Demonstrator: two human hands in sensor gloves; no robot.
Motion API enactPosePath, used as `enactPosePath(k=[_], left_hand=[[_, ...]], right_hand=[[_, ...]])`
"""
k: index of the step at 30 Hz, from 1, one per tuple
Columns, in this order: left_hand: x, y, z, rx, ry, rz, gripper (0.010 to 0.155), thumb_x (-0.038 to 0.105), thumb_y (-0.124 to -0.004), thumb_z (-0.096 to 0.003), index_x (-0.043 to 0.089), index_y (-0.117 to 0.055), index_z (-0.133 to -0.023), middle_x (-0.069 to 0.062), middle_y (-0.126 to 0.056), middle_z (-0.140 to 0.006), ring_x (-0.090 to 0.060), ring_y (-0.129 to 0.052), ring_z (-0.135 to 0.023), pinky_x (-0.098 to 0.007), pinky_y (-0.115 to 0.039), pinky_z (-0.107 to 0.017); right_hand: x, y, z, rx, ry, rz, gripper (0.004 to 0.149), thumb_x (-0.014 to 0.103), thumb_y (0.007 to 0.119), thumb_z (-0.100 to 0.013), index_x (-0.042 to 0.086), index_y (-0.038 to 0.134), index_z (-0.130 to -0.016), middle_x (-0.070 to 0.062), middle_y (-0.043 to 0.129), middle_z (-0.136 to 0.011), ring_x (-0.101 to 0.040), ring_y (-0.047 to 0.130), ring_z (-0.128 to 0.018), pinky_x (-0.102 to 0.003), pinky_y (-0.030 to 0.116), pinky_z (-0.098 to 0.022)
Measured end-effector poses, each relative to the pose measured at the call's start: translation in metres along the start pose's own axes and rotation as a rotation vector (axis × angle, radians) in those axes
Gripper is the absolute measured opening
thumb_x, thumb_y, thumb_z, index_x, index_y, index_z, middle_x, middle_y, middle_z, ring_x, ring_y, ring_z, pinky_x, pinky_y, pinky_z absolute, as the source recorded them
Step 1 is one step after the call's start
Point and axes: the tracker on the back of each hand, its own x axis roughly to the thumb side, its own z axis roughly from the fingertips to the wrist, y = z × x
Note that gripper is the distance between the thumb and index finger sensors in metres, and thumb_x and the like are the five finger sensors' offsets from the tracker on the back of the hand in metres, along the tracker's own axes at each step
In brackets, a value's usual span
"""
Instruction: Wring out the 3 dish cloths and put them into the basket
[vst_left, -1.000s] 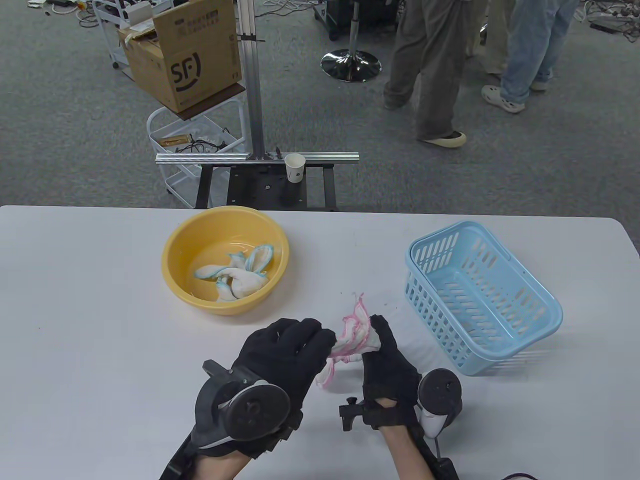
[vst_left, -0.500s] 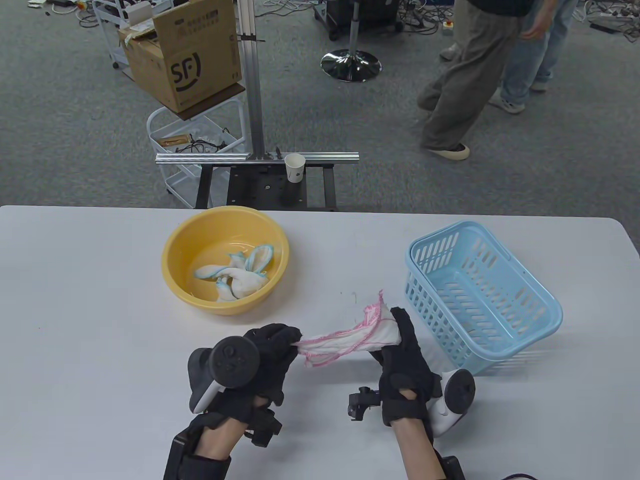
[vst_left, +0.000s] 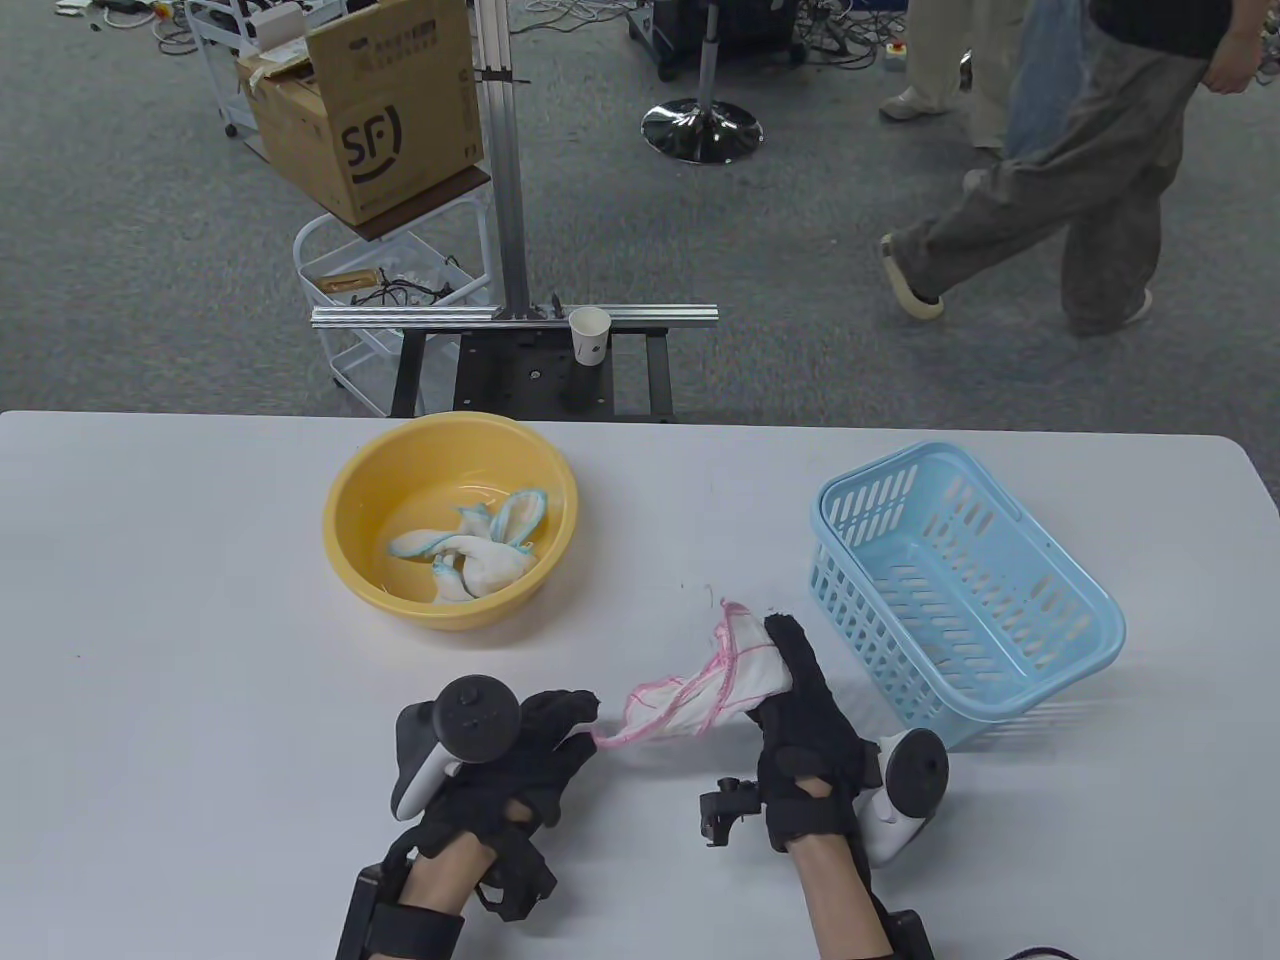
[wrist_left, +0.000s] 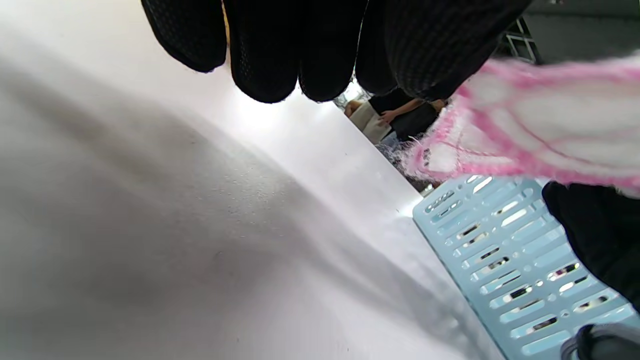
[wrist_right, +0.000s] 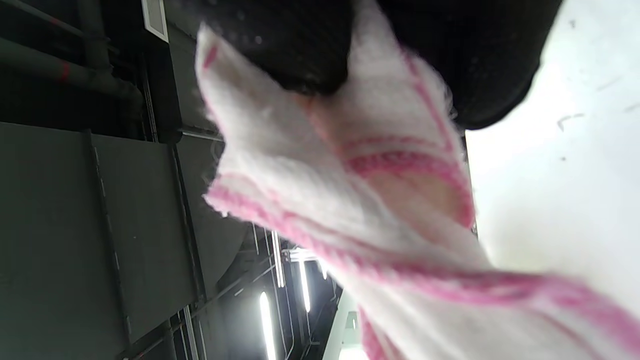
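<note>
A white dish cloth with pink edging (vst_left: 705, 690) hangs twisted between my hands, just above the table. My right hand (vst_left: 790, 665) grips its thicker end, fingers curled round it (wrist_right: 300, 45), close to the light blue basket (vst_left: 960, 590). My left hand (vst_left: 578, 715) pinches the thin pink corner at the other end; in the left wrist view the curled fingers (wrist_left: 265, 50) sit beside the cloth (wrist_left: 525, 135). Two white cloths with blue edging (vst_left: 480, 550) lie bunched in the yellow basin (vst_left: 345, 520). Nothing lies in the basket.
The white table (vst_left: 180, 650) stretches left of my hands. The basket's wall (wrist_left: 510, 260) stands just right of the right hand. Beyond the far edge are a metal frame with a paper cup (vst_left: 590, 335), a cardboard box (vst_left: 365, 110) and people walking (vst_left: 1080, 190).
The cloth was bunched between close hands, then pulled out long; now it is twisted and shorter. The left hand has turned over and holds only the corner. The people behind have walked right.
</note>
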Motion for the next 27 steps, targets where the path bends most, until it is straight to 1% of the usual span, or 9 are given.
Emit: enactPosePath(k=[4, 8, 10, 14, 17, 18, 20, 22, 27], left_hand=[[-0.020, 0.013, 0.004, 0.042, 0.011, 0.203, 0.069, 0.047, -0.077, -0.0490, 0.037, -0.050, -0.111, 0.006, -0.056, -0.114, -0.028, -0.064, -0.107, -0.056, -0.056, -0.077], [-0.025, 0.012, 0.003, -0.040, -0.040, 0.415, 0.088, 0.066, -0.079, -0.0425, 0.037, -0.037, -0.114, 0.007, -0.044, -0.119, -0.028, -0.047, -0.115, -0.060, -0.042, -0.081], [-0.020, 0.005, 0.000, -0.149, -0.068, 0.476, 0.098, 0.073, -0.080, -0.0387, 0.038, -0.028, -0.115, 0.008, -0.034, -0.121, -0.028, -0.034, -0.118, -0.061, -0.033, -0.082], [-0.006, -0.018, -0.003, -0.477, -0.120, 0.535, 0.117, 0.082, -0.081, -0.0330, 0.036, -0.008, -0.113, 0.007, -0.017, -0.122, -0.028, -0.017, -0.119, -0.063, -0.021, -0.082], [0.000, -0.033, -0.004, -0.621, -0.141, 0.520, 0.122, 0.082, -0.085, -0.0324, 0.035, -0.007, -0.113, 0.005, -0.028, -0.121, -0.031, -0.034, -0.118, -0.064, -0.028, -0.082], [0.001, -0.035, -0.004, -0.630, -0.144, 0.520, 0.121, 0.080, -0.086, -0.0334, 0.031, -0.010, -0.113, 0.003, -0.036, -0.120, -0.031, -0.043, -0.116, -0.063, -0.033, -0.082], [0.006, -0.040, -0.006, -0.600, -0.139, 0.521, 0.117, 0.074, -0.090, -0.0349, 0.026, -0.017, -0.114, 0.002, -0.052, -0.115, -0.031, -0.061, -0.109, -0.061, -0.046, -0.081], [0.009, -0.042, -0.007, -0.539, -0.122, 0.519, 0.107, 0.063, -0.092, -0.0390, 0.025, -0.026, -0.113, 0.003, -0.070, -0.104, -0.028, -0.081, -0.093, -0.056, -0.060, -0.075], [0.012, -0.037, -0.008, -0.462, -0.103, 0.510, 0.073, 0.042, -0.091, -0.0464, 0.022, -0.059, -0.108, 0.004, -0.092, -0.079, -0.022, -0.099, -0.062, -0.050, -0.077, -0.060]], right_hand=[[-0.003, 0.007, 0.000, 0.078, 0.015, 0.022, 0.049, 0.013, 0.079, -0.050, 0.020, 0.071, -0.098, -0.024, 0.080, -0.092, -0.034, 0.101, -0.065, -0.056, 0.082, -0.054], [-0.008, 0.018, 0.003, 0.159, 0.046, 0.022, 0.049, 0.013, 0.079, -0.050, 0.020, 0.071, -0.098, -0.024, 0.080, -0.092, -0.034, 0.101, -0.065, -0.056, 0.082, -0.054], [-0.011, 0.026, 0.006, 0.217, 0.061, 0.027, 0.049, 0.013, 0.079, -0.050, 0.019, 0.071, -0.098, -0.025, 0.080, -0.092, -0.034, 0.101, -0.065, -0.056, 0.082, -0.054], [-0.013, 0.042, 0.012, 0.331, 0.058, 0.072, 0.049, 0.012, 0.079, -0.050, 0.019, 0.071, -0.098, -0.025, 0.080, -0.091, -0.034, 0.102, -0.064, -0.056, 0.082, -0.053], [-0.011, 0.048, 0.016, 0.347, 0.016, 0.126, 0.049, 0.012, 0.079, -0.050, 0.018, 0.071, -0.098, -0.025, 0.080, -0.091, -0.034, 0.102, -0.064, -0.056, 0.082, -0.053], [-0.009, 0.048, 0.017, 0.339, -0.007, 0.158, 0.049, 0.012, 0.080, -0.049, 0.018, 0.072, -0.097, -0.025, 0.081, -0.091, -0.034, 0.102, -0.064, -0.057, 0.082, -0.053], [-0.005, 0.050, 0.020, 0.307, -0.101, 0.258, 0.049, 0.012, 0.080, -0.049, 0.017, 0.073, -0.097, -0.025, 0.082, -0.090, -0.034, 0.103, -0.062, -0.056, 0.083, -0.052], [-0.001, 0.051, 0.022, 0.291, -0.171, 0.337, 0.048, 0.012, 0.080, -0.049, 0.017, 0.073, -0.097, -0.025, 0.083, -0.089, -0.033, 0.103, -0.062, -0.056, 0.083, -0.052], [0.008, 0.052, 0.025, 0.268, -0.301, 0.497, 0.048, 0.012, 0.081, -0.048, 0.015, 0.074, -0.096, -0.024, 0.083, -0.090, -0.036, 0.102, -0.064, -0.058, 0.080, -0.054]])
